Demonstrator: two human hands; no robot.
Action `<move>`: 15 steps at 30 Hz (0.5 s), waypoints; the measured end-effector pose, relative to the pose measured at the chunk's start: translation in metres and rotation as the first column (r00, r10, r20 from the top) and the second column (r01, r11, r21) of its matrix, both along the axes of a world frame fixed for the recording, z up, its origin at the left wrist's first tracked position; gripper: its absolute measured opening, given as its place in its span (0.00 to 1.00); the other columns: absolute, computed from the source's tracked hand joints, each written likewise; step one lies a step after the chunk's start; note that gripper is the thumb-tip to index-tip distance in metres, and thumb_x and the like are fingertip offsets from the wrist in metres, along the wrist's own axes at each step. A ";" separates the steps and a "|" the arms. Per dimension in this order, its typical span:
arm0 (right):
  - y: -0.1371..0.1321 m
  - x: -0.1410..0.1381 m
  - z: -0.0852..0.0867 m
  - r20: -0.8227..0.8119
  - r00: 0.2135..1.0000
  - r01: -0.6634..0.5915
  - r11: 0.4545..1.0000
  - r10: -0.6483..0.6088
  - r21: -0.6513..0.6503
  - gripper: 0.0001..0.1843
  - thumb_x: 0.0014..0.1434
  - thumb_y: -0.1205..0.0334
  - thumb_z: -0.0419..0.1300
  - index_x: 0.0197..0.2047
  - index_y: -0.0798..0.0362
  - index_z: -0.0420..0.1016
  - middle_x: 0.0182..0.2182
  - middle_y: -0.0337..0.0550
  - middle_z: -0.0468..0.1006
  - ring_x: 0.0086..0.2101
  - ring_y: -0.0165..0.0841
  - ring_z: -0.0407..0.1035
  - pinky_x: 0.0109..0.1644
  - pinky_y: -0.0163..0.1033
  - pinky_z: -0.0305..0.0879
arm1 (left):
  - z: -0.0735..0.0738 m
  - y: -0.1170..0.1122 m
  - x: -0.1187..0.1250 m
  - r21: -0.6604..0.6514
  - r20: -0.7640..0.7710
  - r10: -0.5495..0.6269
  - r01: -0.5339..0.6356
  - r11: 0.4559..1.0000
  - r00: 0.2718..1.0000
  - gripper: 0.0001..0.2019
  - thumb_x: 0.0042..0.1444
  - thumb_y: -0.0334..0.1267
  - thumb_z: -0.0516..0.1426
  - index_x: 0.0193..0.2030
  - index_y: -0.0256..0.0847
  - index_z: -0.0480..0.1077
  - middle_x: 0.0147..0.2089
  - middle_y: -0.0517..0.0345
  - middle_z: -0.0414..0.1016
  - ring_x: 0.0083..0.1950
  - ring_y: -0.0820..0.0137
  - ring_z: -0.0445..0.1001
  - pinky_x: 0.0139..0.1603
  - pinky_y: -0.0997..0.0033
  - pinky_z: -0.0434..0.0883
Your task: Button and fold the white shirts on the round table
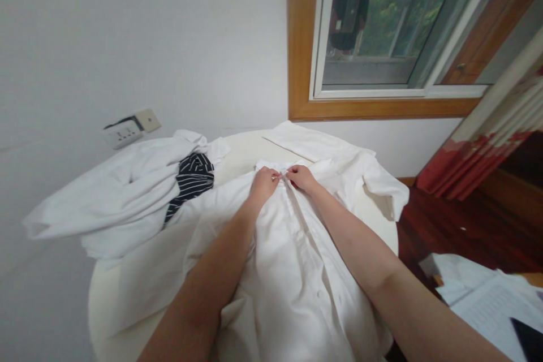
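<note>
A white button-up shirt [284, 271] lies front side up across the round table, its collar end away from me and its lower part hanging toward me. Near the collar, my left hand [266, 182] pinches one front edge of the shirt. Close beside it, my right hand [302, 177] pinches the other front edge. The fingertips of both hands almost meet at the top of the button placket. Whether a button sits between them is too small to tell. Farther down, a button [319, 294] shows on the open-hanging placket. One sleeve [386, 186] spreads out to the right.
White clothes [114, 181] and a black-and-white striped cloth [193, 181] are heaped at the table's left. A wall socket [124, 133] is behind them. The cream table [104, 294] stands against the wall under a window [382, 28]. Papers [487, 294] lie at lower right, near a red curtain [466, 161].
</note>
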State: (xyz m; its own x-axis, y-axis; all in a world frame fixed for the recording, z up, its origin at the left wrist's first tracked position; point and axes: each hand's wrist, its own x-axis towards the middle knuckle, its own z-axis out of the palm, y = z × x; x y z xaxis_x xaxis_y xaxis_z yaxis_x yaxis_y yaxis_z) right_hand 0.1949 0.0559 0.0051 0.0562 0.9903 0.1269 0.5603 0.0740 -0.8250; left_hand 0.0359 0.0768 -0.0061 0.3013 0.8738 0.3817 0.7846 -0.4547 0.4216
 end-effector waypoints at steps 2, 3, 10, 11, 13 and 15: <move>0.001 0.000 -0.001 -0.025 0.999 0.034 0.999 -0.034 0.013 0.08 0.50 0.62 0.56 0.29 0.56 0.75 0.18 0.34 0.70 0.24 0.28 0.64 0.29 0.31 0.56 | 0.002 -0.002 0.002 0.003 -0.032 0.011 -0.011 1.000 0.999 0.09 0.57 0.37 0.57 0.41 0.38 0.76 0.41 0.50 0.74 0.43 0.67 0.73 0.51 0.69 0.68; 0.002 0.000 -0.001 -0.030 0.999 0.046 0.999 -0.046 0.020 0.08 0.50 0.62 0.56 0.29 0.56 0.75 0.19 0.34 0.71 0.24 0.28 0.64 0.30 0.31 0.56 | 0.004 -0.002 0.003 0.001 -0.047 0.018 -0.018 1.000 0.999 0.09 0.57 0.37 0.57 0.40 0.38 0.76 0.41 0.50 0.73 0.43 0.67 0.72 0.51 0.68 0.68; 0.000 -0.001 0.001 -0.006 0.999 0.048 0.998 -0.048 0.039 0.06 0.50 0.62 0.57 0.27 0.55 0.73 0.19 0.33 0.69 0.24 0.27 0.63 0.29 0.31 0.55 | 0.011 -0.007 0.009 0.023 -0.142 0.042 -0.040 0.999 0.989 0.08 0.58 0.37 0.55 0.40 0.38 0.73 0.42 0.48 0.71 0.44 0.64 0.72 0.51 0.67 0.67; -0.001 -0.001 0.001 -0.004 0.999 0.046 0.998 -0.045 0.038 0.07 0.50 0.62 0.57 0.27 0.55 0.73 0.19 0.34 0.69 0.24 0.27 0.63 0.29 0.31 0.55 | 0.011 -0.008 0.010 0.034 -0.175 0.048 -0.042 0.999 0.983 0.08 0.59 0.37 0.54 0.40 0.38 0.72 0.42 0.48 0.71 0.45 0.64 0.71 0.51 0.67 0.66; -0.002 -0.001 0.001 -0.008 0.999 0.043 0.998 -0.043 0.039 0.07 0.50 0.62 0.57 0.28 0.55 0.73 0.19 0.34 0.69 0.24 0.27 0.63 0.29 0.31 0.56 | 0.012 -0.010 0.012 0.059 -0.250 0.061 -0.048 0.997 0.966 0.09 0.61 0.37 0.51 0.41 0.37 0.71 0.42 0.47 0.71 0.47 0.62 0.71 0.50 0.66 0.66; -0.002 -0.001 0.002 -0.022 0.999 0.036 0.999 -0.036 0.035 0.07 0.50 0.62 0.57 0.29 0.55 0.74 0.19 0.34 0.70 0.24 0.27 0.63 0.30 0.31 0.56 | 0.013 -0.013 0.013 0.077 -0.302 0.073 -0.052 0.996 0.950 0.12 0.64 0.38 0.47 0.43 0.37 0.70 0.42 0.46 0.71 0.47 0.62 0.71 0.49 0.66 0.65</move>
